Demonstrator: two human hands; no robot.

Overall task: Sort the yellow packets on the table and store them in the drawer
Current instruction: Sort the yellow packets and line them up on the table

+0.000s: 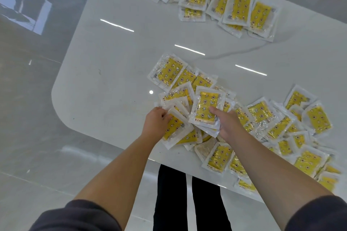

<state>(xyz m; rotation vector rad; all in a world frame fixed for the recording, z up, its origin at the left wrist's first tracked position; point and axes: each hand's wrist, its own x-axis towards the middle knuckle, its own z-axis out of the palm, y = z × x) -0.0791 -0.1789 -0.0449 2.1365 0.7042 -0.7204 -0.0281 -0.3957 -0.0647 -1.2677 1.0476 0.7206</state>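
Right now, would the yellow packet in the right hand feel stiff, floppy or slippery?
Probably light: the right hand holds the packet by a thumb pinch. Likely bendy, as its clear wrapper crinkles. Possibly slippery: the wrapper is glossy, and nearby packets lie heaped over one another.

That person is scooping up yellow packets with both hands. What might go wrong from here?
1. The right hand holds a loose, fanned stack and the left hand grips another bundle; the glossy wrappers may slide apart and spill.
2. The edge packets lie right at the table rim nearest the person; a sweeping arm could knock them to the floor.
3. The far row sits apart and might be overlooked.
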